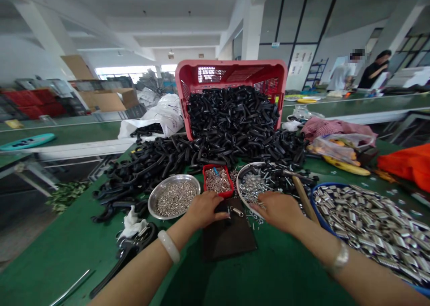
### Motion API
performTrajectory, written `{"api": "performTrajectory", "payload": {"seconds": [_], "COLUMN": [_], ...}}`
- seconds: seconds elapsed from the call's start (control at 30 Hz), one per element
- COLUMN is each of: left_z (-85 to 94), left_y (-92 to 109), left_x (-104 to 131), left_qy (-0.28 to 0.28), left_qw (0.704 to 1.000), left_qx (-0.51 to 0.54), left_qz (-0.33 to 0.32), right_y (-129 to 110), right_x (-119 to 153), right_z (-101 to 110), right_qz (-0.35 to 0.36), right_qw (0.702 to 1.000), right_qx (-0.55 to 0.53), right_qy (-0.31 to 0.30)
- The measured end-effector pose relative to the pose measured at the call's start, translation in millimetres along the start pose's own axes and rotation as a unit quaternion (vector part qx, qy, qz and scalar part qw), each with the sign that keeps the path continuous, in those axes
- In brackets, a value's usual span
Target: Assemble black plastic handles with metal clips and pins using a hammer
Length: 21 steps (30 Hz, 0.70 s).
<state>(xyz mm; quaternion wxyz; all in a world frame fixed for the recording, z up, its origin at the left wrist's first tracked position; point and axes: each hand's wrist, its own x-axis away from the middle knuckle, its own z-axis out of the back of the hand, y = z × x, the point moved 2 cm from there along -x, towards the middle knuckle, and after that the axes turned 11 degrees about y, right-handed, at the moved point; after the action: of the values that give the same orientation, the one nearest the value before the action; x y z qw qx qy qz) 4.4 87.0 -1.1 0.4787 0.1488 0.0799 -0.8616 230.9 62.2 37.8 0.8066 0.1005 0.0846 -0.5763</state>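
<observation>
My left hand (205,209) is at the near edge of a small red tray (231,193) of small metal pieces, thumb apart from the fingers. Its thumb reaches over a dark flat block (229,243), beside a small black part (230,214) that I cannot make out well. A metal spring (237,212) lies just right of the thumb. My right hand (280,211) is at the near rim of a white bowl (239,190), thumb and fingers parted over screws (251,185); nothing shows between them. Left of the tray stands a metal bowl (152,203) of small metal pieces.
A tipped red crate (231,64) spills black curved parts (231,113) across the back. A blue-rimmed basin (314,198) of springs is at right, beside a wooden handle (305,200). A black handle-like part (122,261) and metal rod (70,288) lie left. Two people stand far right.
</observation>
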Motion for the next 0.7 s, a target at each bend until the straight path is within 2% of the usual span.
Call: {"api": "performTrajectory", "payload": {"seconds": [0.07,0.13,0.23,0.33,0.43,0.53,0.7], "left_z": [2.6,-0.9,-13.0,-23.1,-25.8,-21.8,-13.1], "left_y": [-15,-28,-36,-34,-32,-38,-45], "left_x": [-19,-41,-70,-84,-83,-76,-68], "left_qy": [-0.007,-0.039,-0.079,-0.084,-0.079,-0.061,-0.003], "left_qw": [0.996,0.984,0.979,0.981,0.982,0.981,0.978], "left_qx": [-0.015,-0.047,-0.046,-0.031,-0.023,-0.013,0.019], "left_qz": [0.086,0.169,0.184,0.17,0.17,0.182,0.208], "right_y": [40,76,109,115,112,112,115], "right_x": [19,40,65,72,67,63,67], "right_z": [1,-10,-32,-49,-59,-65,-72], "right_qz": [-0.087,-0.143,-0.173,-0.211,-0.242,-0.26,-0.257], "right_qw": [0.994,0.987,0.984,0.974,0.966,0.96,0.95], "right_qx": [0.042,0.052,-0.002,-0.03,-0.058,-0.081,-0.122], "right_qy": [0.048,0.046,0.044,0.07,0.064,0.068,0.127]}}
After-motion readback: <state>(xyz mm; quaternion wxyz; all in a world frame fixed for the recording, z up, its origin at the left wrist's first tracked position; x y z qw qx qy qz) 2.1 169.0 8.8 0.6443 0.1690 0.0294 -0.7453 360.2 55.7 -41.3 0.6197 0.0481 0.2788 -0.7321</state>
